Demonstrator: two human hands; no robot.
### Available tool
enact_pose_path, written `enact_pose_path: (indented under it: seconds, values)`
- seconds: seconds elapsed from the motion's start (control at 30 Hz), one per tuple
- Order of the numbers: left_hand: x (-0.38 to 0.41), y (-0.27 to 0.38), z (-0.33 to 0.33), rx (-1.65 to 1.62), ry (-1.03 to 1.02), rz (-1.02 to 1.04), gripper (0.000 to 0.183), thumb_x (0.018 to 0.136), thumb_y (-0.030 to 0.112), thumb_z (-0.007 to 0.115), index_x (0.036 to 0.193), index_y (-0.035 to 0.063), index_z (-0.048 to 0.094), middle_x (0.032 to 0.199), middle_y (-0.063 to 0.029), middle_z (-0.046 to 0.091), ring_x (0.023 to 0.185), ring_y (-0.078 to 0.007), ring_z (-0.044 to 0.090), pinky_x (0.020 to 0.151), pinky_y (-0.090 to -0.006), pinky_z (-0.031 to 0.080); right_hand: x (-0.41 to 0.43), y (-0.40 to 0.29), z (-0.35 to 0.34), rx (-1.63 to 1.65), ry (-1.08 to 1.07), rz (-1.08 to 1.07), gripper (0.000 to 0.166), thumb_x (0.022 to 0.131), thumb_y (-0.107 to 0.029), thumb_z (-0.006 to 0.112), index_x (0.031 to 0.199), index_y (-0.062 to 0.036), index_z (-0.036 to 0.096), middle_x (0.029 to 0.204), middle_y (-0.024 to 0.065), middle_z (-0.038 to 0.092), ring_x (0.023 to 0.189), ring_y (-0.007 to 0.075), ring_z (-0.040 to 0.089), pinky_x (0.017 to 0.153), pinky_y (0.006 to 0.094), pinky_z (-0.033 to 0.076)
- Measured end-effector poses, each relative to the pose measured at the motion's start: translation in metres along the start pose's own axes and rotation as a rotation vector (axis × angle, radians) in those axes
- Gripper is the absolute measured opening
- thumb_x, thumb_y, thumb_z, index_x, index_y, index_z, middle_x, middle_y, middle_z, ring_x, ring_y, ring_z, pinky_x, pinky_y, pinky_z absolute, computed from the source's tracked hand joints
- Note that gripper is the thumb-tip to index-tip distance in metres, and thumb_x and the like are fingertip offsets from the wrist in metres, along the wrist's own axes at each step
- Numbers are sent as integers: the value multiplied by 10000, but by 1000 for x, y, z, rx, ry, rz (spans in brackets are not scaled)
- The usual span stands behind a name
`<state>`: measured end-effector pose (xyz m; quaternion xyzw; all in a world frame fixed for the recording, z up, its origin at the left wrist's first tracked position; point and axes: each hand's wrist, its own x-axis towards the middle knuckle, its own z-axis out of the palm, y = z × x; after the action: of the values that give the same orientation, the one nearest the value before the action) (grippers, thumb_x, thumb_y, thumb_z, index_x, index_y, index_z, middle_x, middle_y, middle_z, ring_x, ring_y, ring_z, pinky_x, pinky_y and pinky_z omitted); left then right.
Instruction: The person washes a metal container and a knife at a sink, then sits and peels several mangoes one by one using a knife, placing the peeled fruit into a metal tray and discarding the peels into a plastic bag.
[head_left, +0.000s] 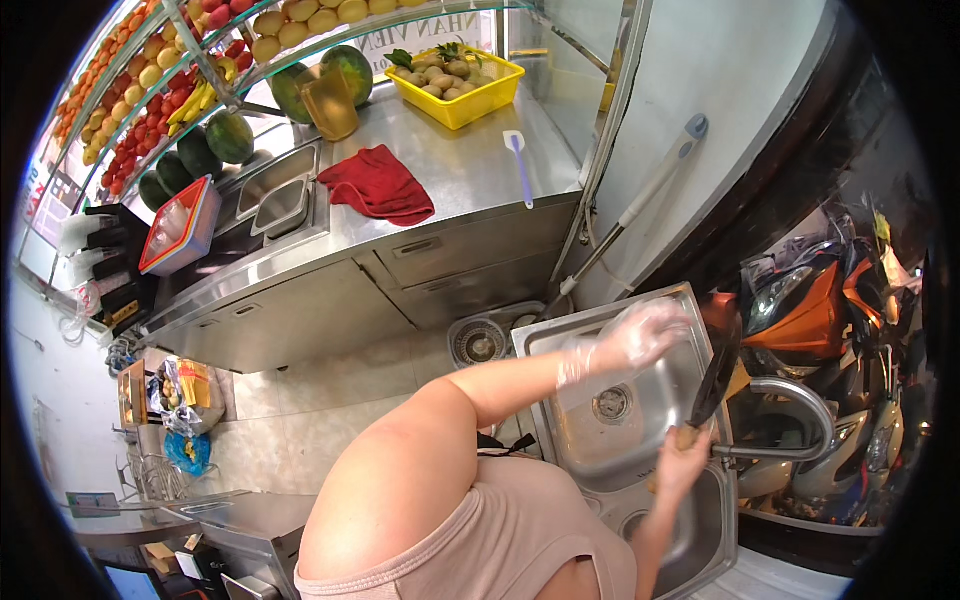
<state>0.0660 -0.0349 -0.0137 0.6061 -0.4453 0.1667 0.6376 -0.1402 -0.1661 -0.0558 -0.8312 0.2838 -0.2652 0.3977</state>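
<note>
My left hand (649, 337) wears a thin clear plastic glove, loose at the wrist. It hangs over the upper basin of a stainless steel sink (577, 427), with blurred fingers apart and nothing visible in them. My right hand (684, 461) looks bare and is closed around the wooden handle of a large knife (712, 375). The dark, wide blade points away from the hand, along the sink's far rim. Below the left hand, the basin's drain strainer (612, 405) shows. A curved metal faucet (817, 420) stands beside the knife hand.
A steel counter (465, 180) bears a red cloth (379, 187), a spatula (519, 169), a yellow basket of brown fruit (457, 116) and watermelons (349, 75). A long pole (637, 202) leans by the wall. Motorbikes (802, 307) stand beyond the sink. A floor drain basket (480, 343) lies below.
</note>
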Motion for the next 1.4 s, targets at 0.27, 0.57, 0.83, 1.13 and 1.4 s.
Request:
enact_pose_path:
  seconds: [0.27,0.57,0.83,1.13,1.4]
  values:
    - [-100,-37,21,711,-1132,-570,341,694,193,651,1010,64,657,906,-172,658,852,-298,652,739,-431,520,-41,49,29,-54,-422,500,270,747,-129,697,868,2,494,576,73,553,407,163,533,386,294,441]
    - [27,45,-36,-231,-616,-360,541,789,307,645,1261,74,523,1153,-190,580,1044,-304,584,881,-421,465,-2,-70,-31,351,-190,-102,261,842,-8,583,1081,5,481,875,49,545,688,92,516,614,253,456]
    - [-97,-6,-14,527,-1276,-667,466,795,318,657,1204,111,572,1140,-93,620,1045,-254,592,895,-370,470,-37,9,11,85,-599,745,151,749,-25,587,886,7,534,636,125,629,434,147,533,405,268,443]
    - [-9,46,-65,-733,-566,-883,670,868,425,590,1388,61,378,1390,-147,420,1276,-247,405,1057,-386,322,-8,-34,-34,298,-408,409,207,882,-229,541,969,-43,512,786,47,577,655,110,532,586,241,432]
    - [-57,9,-40,-953,-349,-1294,923,842,710,370,1467,74,133,1496,-197,187,1338,-361,272,1012,-467,336,-7,-19,-40,372,-641,258,458,895,-134,594,1273,-5,369,995,56,545,743,96,545,624,240,478]
